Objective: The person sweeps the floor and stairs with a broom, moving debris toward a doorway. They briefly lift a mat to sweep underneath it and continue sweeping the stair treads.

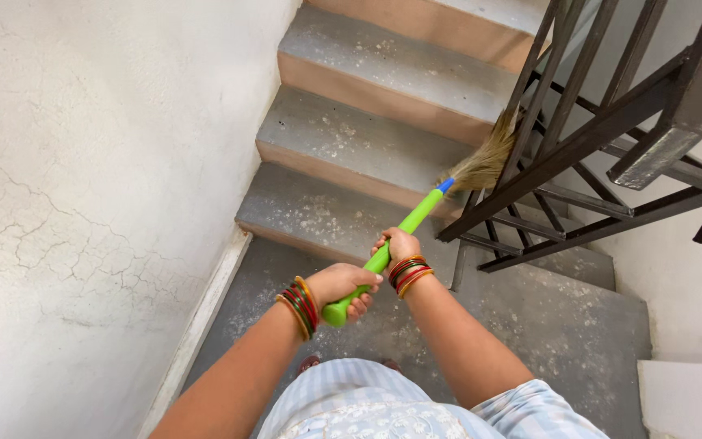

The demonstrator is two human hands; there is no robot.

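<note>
— Green plastic, that broom handle (pixel 383 252), smooth and probably a bit slick; looks light, stiff along the shaft, soft only at the straw end.

— Best held where?

— Low on the shaft, as now. Left hand (pixel 341 286) wrapped round the butt end near frame centre, fingers curled under. Right hand (pixel 397 244) closed round the shaft just above, up and to the right. Both fists tight on it, close together but not touching.

— And the working end?

— Blue collar (pixel 446 185), then tan straw bristles (pixel 485 158), fanned and bent, pushed against the dark metal railing (pixel 611 122) right of centre, over the edge of a grey step (pixel 343 142). Likely to flex and splay under pressure, nothing fragile.

— Anything else from the head view?

— Grey concrete stairs climbing toward the upper middle, speckled with pale dust and grit (pixel 318 213). Cracked white wall (pixel 83 203) filling the left half. Red, green and gold bangles (pixel 301 307) on both wrists. Pale blue striped garment (pixel 367 406) at the bottom edge. Landing floor (pixel 562 325) dusty as well, lower right.
</note>
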